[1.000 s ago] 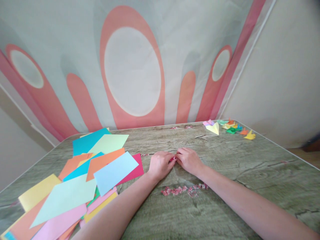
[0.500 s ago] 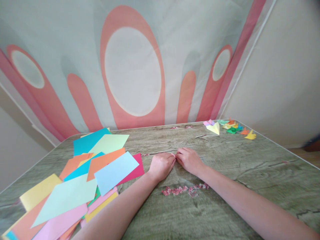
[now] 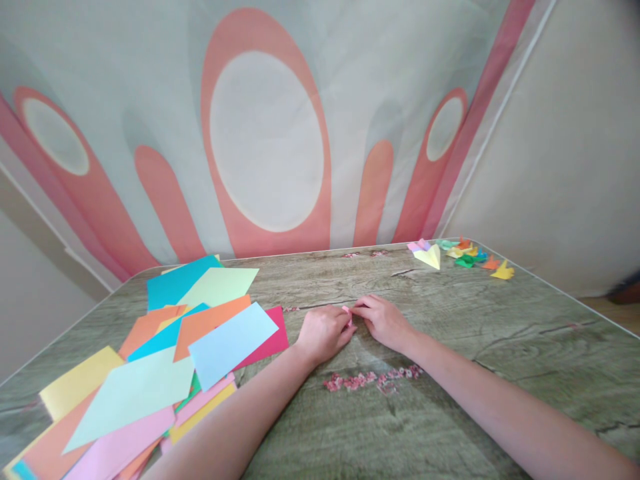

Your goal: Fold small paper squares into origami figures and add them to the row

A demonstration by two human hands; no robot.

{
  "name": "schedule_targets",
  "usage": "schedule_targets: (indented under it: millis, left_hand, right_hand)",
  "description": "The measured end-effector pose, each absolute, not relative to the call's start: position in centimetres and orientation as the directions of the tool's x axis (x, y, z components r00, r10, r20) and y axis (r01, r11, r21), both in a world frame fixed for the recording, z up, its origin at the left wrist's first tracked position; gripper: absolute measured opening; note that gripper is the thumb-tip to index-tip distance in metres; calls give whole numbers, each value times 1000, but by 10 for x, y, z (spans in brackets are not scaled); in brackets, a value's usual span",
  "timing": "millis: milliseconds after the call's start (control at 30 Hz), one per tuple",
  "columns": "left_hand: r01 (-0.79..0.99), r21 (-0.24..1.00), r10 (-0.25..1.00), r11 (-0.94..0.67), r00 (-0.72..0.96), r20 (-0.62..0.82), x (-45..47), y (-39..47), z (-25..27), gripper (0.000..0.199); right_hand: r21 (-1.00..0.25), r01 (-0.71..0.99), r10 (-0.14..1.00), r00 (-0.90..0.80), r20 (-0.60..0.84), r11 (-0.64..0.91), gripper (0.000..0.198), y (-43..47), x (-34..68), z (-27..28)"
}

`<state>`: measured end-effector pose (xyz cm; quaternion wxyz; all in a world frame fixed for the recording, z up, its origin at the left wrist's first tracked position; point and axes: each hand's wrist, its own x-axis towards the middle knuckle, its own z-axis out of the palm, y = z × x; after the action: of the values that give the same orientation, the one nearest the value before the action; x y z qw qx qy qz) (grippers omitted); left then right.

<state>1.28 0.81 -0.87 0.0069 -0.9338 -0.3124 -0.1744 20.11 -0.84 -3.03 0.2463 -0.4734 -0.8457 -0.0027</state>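
Note:
Near the middle of the table, my left hand (image 3: 326, 335) is closed on a small folded piece of pink paper (image 3: 347, 311). Only a bit of the paper shows between the fingers, so its folded shape is mostly hidden. My right hand (image 3: 381, 321) comes in from the other side, its thumb and forefinger pinched at the paper's right edge. Both hands rest low, close to the tabletop. Left of them lies a light blue sheet (image 3: 233, 347), partly covering a crimson sheet (image 3: 275, 333).
A loose heap of coloured paper sheets (image 3: 133, 393) spreads over the table's left side. At the back right stand several small folded paper birds (image 3: 503, 270) and a pale yellow paper plane (image 3: 430, 257). The wood-grain table (image 3: 450, 427) bears printed pink flowers (image 3: 357, 380). A patterned backdrop (image 3: 265, 140) hangs behind.
The fingers of both hands have shifted slightly, and more of the pink paper shows between them. My left thumb has moved a little outward. The sheets and birds stay where they were.

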Motion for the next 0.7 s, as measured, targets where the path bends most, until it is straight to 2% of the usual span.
schedule_targets:
  millis: [300, 700]
  left_hand:
    - [533, 305, 614, -789, 702, 362, 11, 14, -13, 22]
    - [521, 308, 604, -796, 714, 354, 11, 13, -11, 13]
  right_hand:
    - [-183, 813, 795, -449, 407, 553, 25, -8, 202, -30]
    - [-71, 825, 786, -503, 360, 561, 28, -15, 201, -25]
